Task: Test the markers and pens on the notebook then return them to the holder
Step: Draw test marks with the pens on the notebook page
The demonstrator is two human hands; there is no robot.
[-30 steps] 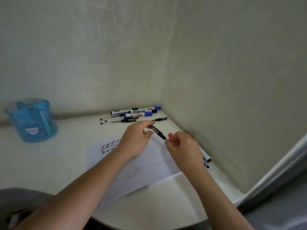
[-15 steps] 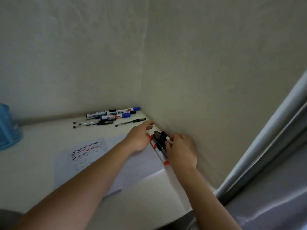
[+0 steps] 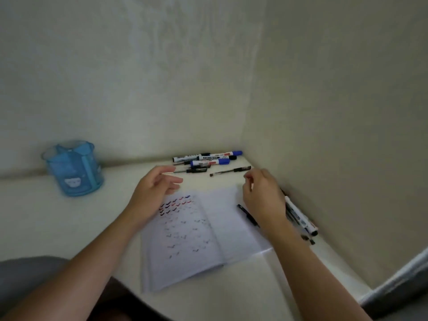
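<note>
I log both hands empty over open white paper notebook (image 3: pixel 231 228), pg full of test ticks. Left hand (image 3: pixel 155 188) fingers loosely spread, right hand (image 3: pixel 261 198) fingers slackly curled. White-barrelled markers and black pens (image 3: pixel 208 158) at far-right corner, second marker cluster (image 3: pixel 298 216) along right edge. None seen in translucent blue plastic holder (image 3: pixel 74 167), far-left. Returns outstanding, I judge.

Dim, flat light; soft shadows; slight motion blur throughout; wide-angle bending at edges.

Before you, a white desk (image 3: pixel 46 223) fits the corner where a pale back wall (image 3: pixel 115 77) meets a side wall (image 3: pixel 347 112); a grey frame (image 3: pixel 403 276) crosses lower right.
</note>
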